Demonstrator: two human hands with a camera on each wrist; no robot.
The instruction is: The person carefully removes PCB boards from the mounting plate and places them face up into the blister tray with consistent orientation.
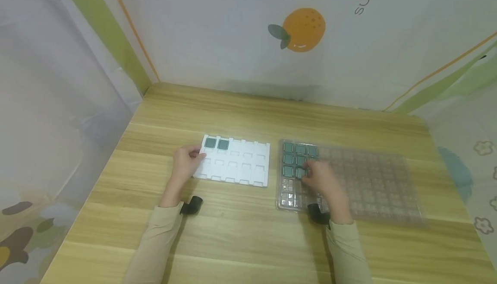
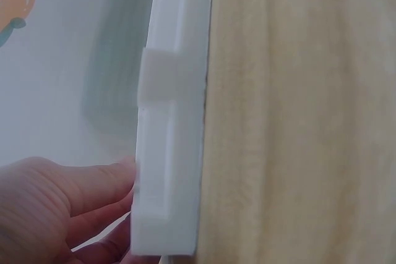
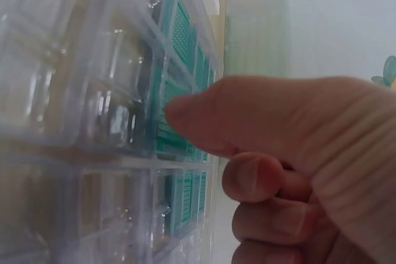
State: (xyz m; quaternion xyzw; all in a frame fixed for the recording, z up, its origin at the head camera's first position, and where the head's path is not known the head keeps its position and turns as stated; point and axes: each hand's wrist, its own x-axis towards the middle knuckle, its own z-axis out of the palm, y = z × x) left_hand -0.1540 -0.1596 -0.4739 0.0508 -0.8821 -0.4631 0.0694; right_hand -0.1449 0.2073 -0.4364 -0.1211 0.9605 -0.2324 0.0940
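The left hand (image 1: 185, 161) grips the left edge of a white tray (image 1: 244, 174) with shallow pockets. In the left wrist view its thumb (image 2: 102, 183) lies against the tray's side, with other fingers partly hidden behind. Two square green chips (image 1: 210, 143) sit in the tray's far left pockets. To the right, the right hand (image 1: 323, 181) reaches over a clear plastic tray (image 1: 285, 206) and pinches a green chip (image 1: 300, 172) at its pocket. The right wrist view shows the thumb (image 3: 192, 112) on the chip and other fingers curled; the index fingertip is hidden there.
Several more green chips (image 1: 288, 159) lie in the clear tray's left columns. Its transparent pockets extend far right across the wooden table (image 1: 240, 232). Behind the table hangs a printed white curtain (image 1: 217, 38). A black wrist mount (image 1: 192, 205) sits by each sleeve.
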